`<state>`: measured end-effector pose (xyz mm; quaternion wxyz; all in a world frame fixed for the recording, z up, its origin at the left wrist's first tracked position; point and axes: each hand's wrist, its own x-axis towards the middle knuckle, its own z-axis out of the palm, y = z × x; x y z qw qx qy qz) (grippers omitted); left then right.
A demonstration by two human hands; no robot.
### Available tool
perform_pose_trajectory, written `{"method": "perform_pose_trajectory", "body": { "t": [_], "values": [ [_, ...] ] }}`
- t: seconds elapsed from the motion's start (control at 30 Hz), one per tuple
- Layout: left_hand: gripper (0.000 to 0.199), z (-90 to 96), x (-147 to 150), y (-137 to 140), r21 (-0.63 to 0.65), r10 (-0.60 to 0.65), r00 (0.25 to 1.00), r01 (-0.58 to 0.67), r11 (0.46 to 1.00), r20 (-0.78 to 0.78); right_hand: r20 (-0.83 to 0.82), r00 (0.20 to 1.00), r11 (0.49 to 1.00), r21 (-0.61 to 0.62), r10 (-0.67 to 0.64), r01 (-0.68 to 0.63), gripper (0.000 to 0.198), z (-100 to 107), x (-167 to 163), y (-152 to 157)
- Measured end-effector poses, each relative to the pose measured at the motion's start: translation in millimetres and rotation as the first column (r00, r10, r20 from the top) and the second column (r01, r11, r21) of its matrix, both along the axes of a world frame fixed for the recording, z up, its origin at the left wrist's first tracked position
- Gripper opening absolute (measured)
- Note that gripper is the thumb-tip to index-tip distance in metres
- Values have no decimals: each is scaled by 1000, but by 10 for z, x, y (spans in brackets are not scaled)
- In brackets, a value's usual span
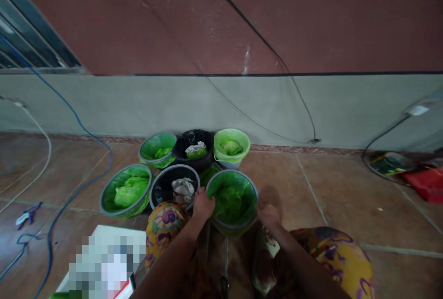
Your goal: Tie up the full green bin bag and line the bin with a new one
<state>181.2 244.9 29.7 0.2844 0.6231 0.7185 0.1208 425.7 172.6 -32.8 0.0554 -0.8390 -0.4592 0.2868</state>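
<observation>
A round waste bin (pixel 232 225) with a grey rim and a green bag lining stands between my hands. My left hand (pixel 203 206) is closed on the left side of its rim. On the opposite side my right hand (pixel 269 217) grips the rim, its fingertips partly hidden. Inside lies a crumpled green plastic bag (pixel 230 201). Touching on the left is a bin with a black lining (pixel 161 188), holding crumpled silvery-white material (pixel 183 189). Farther left stands another green-lined bin (pixel 107 193).
Behind, along the wall, stand a green-lined bin (pixel 147 144), a black-lined bin (pixel 180 144) and a pale-green-lined bucket (pixel 221 135). A blue cable (pixel 78 191) crosses the tiles. A partly blurred white board (pixel 104 232) lies at lower left, a red object (pixel 424 183) at right.
</observation>
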Motion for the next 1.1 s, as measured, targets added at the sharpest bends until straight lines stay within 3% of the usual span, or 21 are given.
{"method": "perform_pose_trajectory", "body": {
  "t": [0.1, 0.23, 0.57, 0.8, 1.1],
  "values": [
    [37, -240, 68, 131, -91, 53, 992, -64, 994, -119, 20, 999, 998, -42, 47, -46, 38, -129, -7, 106],
    [28, -411, 28, 165, -236, 95, 987, -123, 964, -128, 4, 998, 998, -31, 56, -55, 38, -271, 25, 177],
    [34, -604, 61, 130, -246, 226, 969, -243, 938, -99, 53, 989, 988, -73, 141, -137, 37, -446, 168, 181],
    [30, -554, 76, 74, -258, 325, 945, -308, 916, 24, 108, 973, 976, -94, 206, -197, 37, -401, 199, 265],
    [25, -418, 2, 80, -253, 272, 962, -256, 933, 29, 103, 980, 980, -127, 168, -155, 37, -319, 116, 272]
  ]
}}
